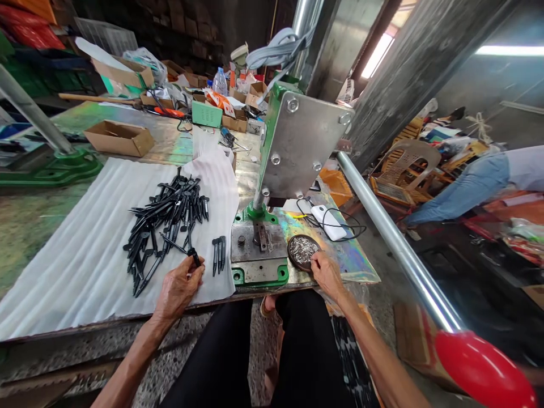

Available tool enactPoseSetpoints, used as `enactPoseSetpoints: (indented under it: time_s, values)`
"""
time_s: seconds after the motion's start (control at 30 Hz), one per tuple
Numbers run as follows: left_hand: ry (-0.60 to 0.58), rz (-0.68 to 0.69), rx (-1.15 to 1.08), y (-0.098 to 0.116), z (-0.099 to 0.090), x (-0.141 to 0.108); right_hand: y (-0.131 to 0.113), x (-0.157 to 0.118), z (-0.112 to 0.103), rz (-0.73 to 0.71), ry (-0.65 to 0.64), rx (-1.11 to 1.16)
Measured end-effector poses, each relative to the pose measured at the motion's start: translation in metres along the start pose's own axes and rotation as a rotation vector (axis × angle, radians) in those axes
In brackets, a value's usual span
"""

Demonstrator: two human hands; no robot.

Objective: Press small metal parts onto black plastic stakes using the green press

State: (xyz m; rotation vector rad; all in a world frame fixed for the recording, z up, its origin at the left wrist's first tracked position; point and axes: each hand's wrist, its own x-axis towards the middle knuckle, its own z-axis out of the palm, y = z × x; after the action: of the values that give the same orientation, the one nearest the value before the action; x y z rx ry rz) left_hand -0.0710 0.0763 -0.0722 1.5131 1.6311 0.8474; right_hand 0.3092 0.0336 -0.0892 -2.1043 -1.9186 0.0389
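On my feed, the left hand [178,289] has its thumb and fingertips pinched around one black spike [194,256], holding it just above a white cloth [208,192]. A loose pile of black spikes [168,224] lies on the cloth right beside that hand, and three more spikes [219,255] sit side by side, apart from the pile, close to the press.

The right hand's fingers [318,262] are curled, not spread, with their tips on the rim of a round dark dish [304,252] heaped with small silvery pins. I can't tell from here whether they grip it or only rest there. The dish sits on the table [355,266], just right of the die block [259,243] at the base of a green bench press [295,144].

I judge the step in hand to be handling spikes singly at the press, with the pins within reach. From this position, the next move calls for a firm pinch and a clean line to the die block.

A white device [329,222] and its black cable lie behind the dish, and a steel pipe [395,238] slants down on the right.
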Motion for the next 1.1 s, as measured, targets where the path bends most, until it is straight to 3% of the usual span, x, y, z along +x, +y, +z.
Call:
enactPoseSetpoints:
  time_s: [0.23, 0.53, 0.83, 1.0, 1.1]
  values:
    - [0.027, -0.066, -0.135, 0.006, -0.003, -0.004, 0.005, 0.0, 0.001, -0.027, 0.017, 0.052]
    - [0.015, -0.056, -0.081, 0.0, -0.003, -0.002, 0.004, 0.002, 0.006, -0.022, 0.018, 0.073]
    - [0.067, -0.062, -0.165, -0.001, -0.001, -0.005, 0.005, 0.001, -0.001, 0.05, 0.023, 0.286]
    - [0.143, -0.1, -0.383, 0.016, -0.003, -0.01, 0.001, 0.001, -0.008, 0.13, 0.033, 0.444]
    - [0.123, -0.118, -0.582, 0.035, -0.003, -0.016, -0.006, -0.001, -0.014, 0.177, 0.04, 0.544]
